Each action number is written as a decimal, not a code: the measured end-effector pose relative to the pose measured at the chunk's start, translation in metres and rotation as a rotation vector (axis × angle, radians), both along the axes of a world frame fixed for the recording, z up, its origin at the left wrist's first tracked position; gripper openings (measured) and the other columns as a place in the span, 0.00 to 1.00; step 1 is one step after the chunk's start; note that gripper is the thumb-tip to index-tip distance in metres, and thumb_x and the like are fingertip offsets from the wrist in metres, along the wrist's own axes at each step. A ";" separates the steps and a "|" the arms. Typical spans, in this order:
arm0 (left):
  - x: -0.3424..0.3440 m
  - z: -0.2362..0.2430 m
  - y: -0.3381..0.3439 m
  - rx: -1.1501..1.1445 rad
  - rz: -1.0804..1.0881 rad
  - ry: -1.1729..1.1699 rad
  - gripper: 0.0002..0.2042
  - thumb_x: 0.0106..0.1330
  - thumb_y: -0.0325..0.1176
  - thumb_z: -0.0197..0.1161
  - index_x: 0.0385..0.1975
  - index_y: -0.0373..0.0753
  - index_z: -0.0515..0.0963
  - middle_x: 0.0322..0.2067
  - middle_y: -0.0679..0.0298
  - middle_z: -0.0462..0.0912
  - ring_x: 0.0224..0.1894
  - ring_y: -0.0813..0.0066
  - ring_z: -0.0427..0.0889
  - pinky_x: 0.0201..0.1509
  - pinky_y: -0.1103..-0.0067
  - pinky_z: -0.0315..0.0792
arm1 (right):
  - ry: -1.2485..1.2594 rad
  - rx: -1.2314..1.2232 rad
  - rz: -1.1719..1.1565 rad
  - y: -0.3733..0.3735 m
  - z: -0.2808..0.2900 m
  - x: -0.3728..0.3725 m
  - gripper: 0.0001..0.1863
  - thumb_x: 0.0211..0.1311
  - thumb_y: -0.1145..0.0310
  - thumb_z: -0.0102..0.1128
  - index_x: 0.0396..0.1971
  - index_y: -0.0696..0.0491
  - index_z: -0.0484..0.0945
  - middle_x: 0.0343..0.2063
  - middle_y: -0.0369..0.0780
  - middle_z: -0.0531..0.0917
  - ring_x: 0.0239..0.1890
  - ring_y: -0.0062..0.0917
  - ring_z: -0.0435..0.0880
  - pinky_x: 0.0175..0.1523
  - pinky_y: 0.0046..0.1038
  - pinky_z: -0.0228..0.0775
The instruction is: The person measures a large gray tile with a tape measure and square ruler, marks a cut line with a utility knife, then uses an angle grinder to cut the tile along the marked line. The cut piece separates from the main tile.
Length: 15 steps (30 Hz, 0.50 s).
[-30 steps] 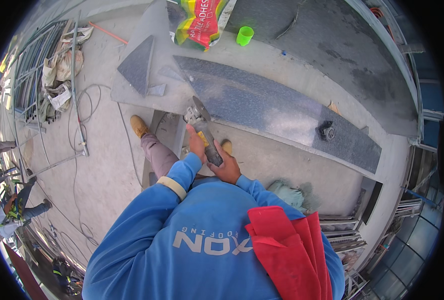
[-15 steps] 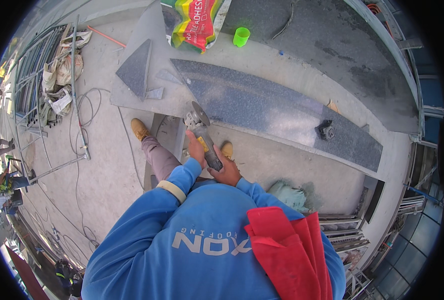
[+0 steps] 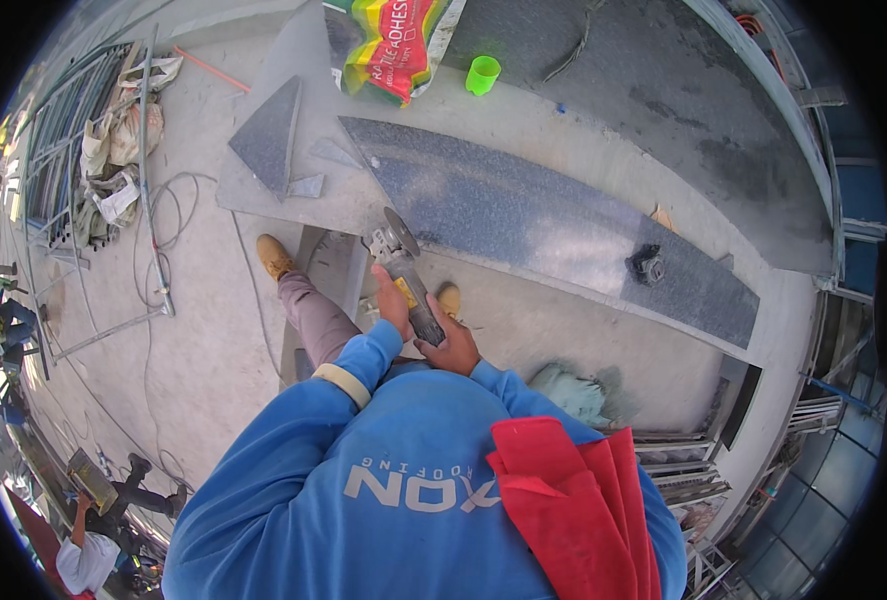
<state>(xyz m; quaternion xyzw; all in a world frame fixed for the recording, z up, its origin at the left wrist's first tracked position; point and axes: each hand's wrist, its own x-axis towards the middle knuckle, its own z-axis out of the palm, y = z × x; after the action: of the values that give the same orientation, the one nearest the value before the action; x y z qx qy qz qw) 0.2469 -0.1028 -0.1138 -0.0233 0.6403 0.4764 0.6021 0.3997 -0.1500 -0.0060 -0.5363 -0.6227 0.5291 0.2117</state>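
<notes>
An angle grinder (image 3: 419, 300) with a thin round disc (image 3: 401, 231) is held in front of my body, its disc end pointing away from me. My left hand (image 3: 393, 303) is closed along the left side of its body, just behind the head. Round the rear of the grinder my right hand (image 3: 454, 346) is wrapped. The disc is near the close edge of a long, curved slab of dark speckled stone (image 3: 524, 210); I cannot tell whether they touch. A triangular stone piece (image 3: 269, 140) lies left of the slab, with a small offcut (image 3: 307, 186) beside it.
On the slab's right part sits a small black tool (image 3: 649, 264). A bright green cup (image 3: 483, 75) and a red and yellow bag (image 3: 389, 45) stand beyond it. Cables (image 3: 154, 230), a metal frame (image 3: 147, 180) and sacks (image 3: 124, 140) lie at left. Other people (image 3: 89, 560) are at the left rim.
My hands and the grinder have hardly moved. At the lower left, a person in a white top has come into view. Other people at the left rim have shifted.
</notes>
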 end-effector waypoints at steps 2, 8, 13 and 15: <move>-0.001 0.005 0.002 0.057 -0.002 0.009 0.43 0.72 0.75 0.36 0.59 0.38 0.75 0.45 0.61 0.83 0.42 0.66 0.83 0.51 0.67 0.78 | 0.008 0.003 -0.001 0.001 -0.001 -0.003 0.51 0.56 0.65 0.72 0.79 0.44 0.54 0.47 0.54 0.85 0.42 0.43 0.87 0.49 0.36 0.78; -0.014 0.025 0.019 0.024 -0.033 -0.001 0.43 0.72 0.75 0.36 0.58 0.37 0.76 0.44 0.60 0.83 0.42 0.66 0.83 0.51 0.69 0.78 | -0.018 -0.117 0.023 0.016 0.007 -0.013 0.52 0.56 0.66 0.74 0.79 0.46 0.54 0.55 0.53 0.83 0.56 0.42 0.86 0.58 0.34 0.77; -0.011 0.031 0.021 -0.015 0.011 -0.004 0.44 0.72 0.76 0.36 0.57 0.36 0.77 0.44 0.59 0.84 0.43 0.66 0.83 0.51 0.69 0.78 | 0.008 -0.173 0.004 0.019 0.012 -0.016 0.51 0.56 0.66 0.74 0.79 0.46 0.54 0.55 0.53 0.83 0.55 0.41 0.86 0.57 0.34 0.78; -0.011 0.025 0.022 -0.038 0.019 -0.015 0.45 0.72 0.75 0.36 0.58 0.34 0.76 0.46 0.57 0.83 0.44 0.65 0.83 0.52 0.68 0.77 | -0.026 -0.164 0.028 0.023 0.016 -0.015 0.51 0.56 0.66 0.73 0.79 0.46 0.54 0.54 0.53 0.84 0.52 0.39 0.88 0.54 0.33 0.79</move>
<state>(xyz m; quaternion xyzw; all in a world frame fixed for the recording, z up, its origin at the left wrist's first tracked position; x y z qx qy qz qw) 0.2361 -0.0807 -0.0889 -0.0443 0.6444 0.4697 0.6018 0.3848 -0.1271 0.0096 -0.5497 -0.5873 0.5744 0.1515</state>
